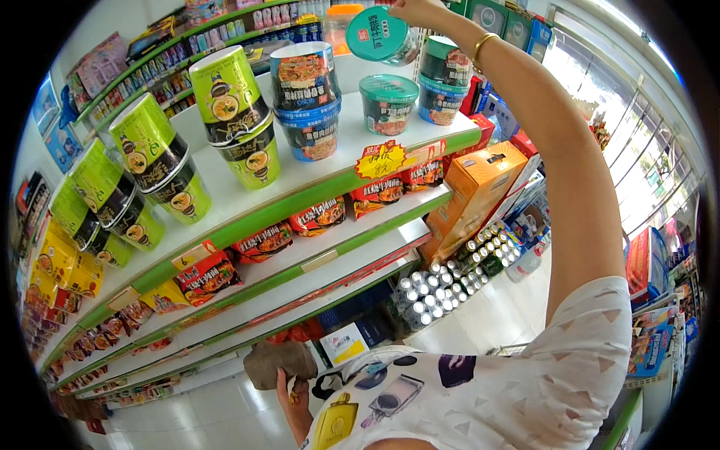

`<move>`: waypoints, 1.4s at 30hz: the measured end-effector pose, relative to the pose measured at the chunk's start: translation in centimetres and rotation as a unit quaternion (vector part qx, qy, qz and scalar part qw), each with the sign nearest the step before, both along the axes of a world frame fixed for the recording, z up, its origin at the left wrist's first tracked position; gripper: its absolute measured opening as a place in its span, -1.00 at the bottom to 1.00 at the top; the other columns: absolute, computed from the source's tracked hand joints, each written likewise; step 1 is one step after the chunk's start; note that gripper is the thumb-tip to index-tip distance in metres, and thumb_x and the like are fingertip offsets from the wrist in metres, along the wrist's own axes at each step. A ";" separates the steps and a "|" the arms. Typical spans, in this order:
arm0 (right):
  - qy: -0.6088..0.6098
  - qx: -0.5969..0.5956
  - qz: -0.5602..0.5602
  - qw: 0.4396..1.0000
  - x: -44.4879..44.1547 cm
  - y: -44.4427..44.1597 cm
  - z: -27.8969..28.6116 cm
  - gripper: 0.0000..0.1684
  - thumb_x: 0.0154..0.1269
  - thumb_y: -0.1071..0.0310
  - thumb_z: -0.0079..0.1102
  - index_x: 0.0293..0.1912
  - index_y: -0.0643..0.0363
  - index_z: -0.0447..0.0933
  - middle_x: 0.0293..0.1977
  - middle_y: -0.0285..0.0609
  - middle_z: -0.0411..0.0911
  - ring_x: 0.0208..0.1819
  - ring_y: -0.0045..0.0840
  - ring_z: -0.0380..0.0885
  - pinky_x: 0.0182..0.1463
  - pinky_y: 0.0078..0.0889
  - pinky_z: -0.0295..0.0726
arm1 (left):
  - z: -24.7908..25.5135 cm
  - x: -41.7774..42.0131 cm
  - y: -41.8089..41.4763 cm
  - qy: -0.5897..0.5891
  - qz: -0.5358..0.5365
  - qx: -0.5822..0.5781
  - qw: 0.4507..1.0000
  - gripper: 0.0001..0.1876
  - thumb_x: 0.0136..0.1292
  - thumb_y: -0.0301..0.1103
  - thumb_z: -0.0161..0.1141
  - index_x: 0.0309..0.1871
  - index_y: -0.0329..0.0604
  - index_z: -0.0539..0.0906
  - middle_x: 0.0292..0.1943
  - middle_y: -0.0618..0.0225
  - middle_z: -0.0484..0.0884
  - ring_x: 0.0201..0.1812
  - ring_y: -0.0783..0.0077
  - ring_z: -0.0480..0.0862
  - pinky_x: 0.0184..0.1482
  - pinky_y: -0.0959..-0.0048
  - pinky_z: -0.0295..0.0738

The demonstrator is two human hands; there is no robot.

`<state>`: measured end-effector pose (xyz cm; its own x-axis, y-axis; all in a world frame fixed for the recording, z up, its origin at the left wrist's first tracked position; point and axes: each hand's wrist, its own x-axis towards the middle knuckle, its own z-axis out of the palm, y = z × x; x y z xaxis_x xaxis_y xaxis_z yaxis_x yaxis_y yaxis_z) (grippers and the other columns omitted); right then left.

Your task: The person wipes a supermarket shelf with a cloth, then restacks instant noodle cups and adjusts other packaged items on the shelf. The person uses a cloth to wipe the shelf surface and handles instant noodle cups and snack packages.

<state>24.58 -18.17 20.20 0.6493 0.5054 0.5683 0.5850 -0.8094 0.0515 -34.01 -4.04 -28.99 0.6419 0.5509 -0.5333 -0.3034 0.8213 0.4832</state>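
Observation:
My right hand point(416, 11), raised at the top edge and partly cut off, grips an instant noodle bowl with a teal lid point(378, 35). The bowl is tilted, its lid facing me, above another teal-lidded noodle bowl point(388, 106) upright on the top shelf. Right of that stand two stacked bowls point(444, 84). To the left are stacked blue noodle bowls point(306, 101) and several stacks of green and black noodle cups point(233, 115). Low in the view, my left hand point(293, 396) holds a brown cloth-like item point(280, 364); its exact kind is unclear.
Green-edged shelves point(326, 194) run diagonally, with red noodle packets point(211, 277) below the cups. A yellow price sign point(381, 160) hangs on the top edge. An orange carton point(478, 191) and packs of cans point(436, 292) stand at the shelf's right end. Windows are at the right.

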 end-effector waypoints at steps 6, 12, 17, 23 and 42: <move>-0.340 -0.157 -0.017 0.927 0.4 -1.3 -4.7 -0.72 0.08 0.23 0.13 -0.25 0.17 0.60 -0.56 -0.08 0.57 -0.45 -0.22 0.59 -0.31 -0.21 0.56 | -1.7 1.2 0.4 -0.019 -0.030 -0.002 0.999 -0.67 0.18 -0.16 0.28 -0.12 -0.10 0.48 -0.30 0.44 0.53 -0.63 0.62 0.28 -0.51 0.63 0.20; -0.408 -0.271 0.049 0.870 -5.9 -1.0 -8.3 -0.73 0.06 0.38 0.15 -0.18 0.14 0.44 -0.31 -0.25 0.45 -0.26 -0.53 0.56 -0.26 -0.57 0.55 | -0.9 1.1 0.6 -0.014 -0.045 0.001 0.999 -0.74 0.23 -0.10 0.20 -0.35 -0.08 0.50 -0.67 0.47 0.36 -0.65 0.62 0.27 -0.53 0.59 0.19; -0.379 -0.292 0.093 0.873 -8.1 -1.3 -11.2 -0.81 0.00 0.32 0.20 -0.30 0.11 0.53 -0.38 -0.25 0.50 -0.34 -0.49 0.59 -0.34 -0.47 0.53 | -0.8 0.8 -0.4 -0.007 -0.010 0.038 0.999 -0.77 0.26 -0.17 0.19 -0.25 -0.13 0.53 -0.54 0.45 0.39 -0.57 0.63 0.26 -0.46 0.61 0.20; -0.350 -0.235 0.090 0.902 -9.3 -0.5 -12.9 -0.86 -0.02 0.33 0.19 -0.36 0.06 0.51 -0.41 -0.32 0.43 -0.30 -0.55 0.54 -0.26 -0.46 0.48 | -0.6 2.5 -0.2 0.043 0.009 0.006 0.999 -0.75 0.21 -0.13 0.24 -0.21 -0.06 0.52 -0.51 0.47 0.56 -0.77 0.62 0.26 -0.66 0.63 0.14; 0.207 -0.068 0.060 0.974 -3.5 0.7 -4.0 0.06 -0.25 -0.21 0.32 0.20 0.24 0.33 0.14 0.14 0.36 0.08 -0.19 0.47 0.07 -0.23 0.49 | -1.0 1.4 -0.2 0.001 -0.089 -0.003 0.996 -0.74 0.25 -0.07 0.17 -0.30 -0.03 0.49 -0.66 0.54 0.36 -0.68 0.66 0.20 -0.55 0.63 0.10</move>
<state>21.09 -17.48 16.17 0.7403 0.6440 0.1930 0.6683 -0.7361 -0.1069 -32.59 -4.24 -29.97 0.7282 0.4244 -0.5381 -0.1511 0.8653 0.4779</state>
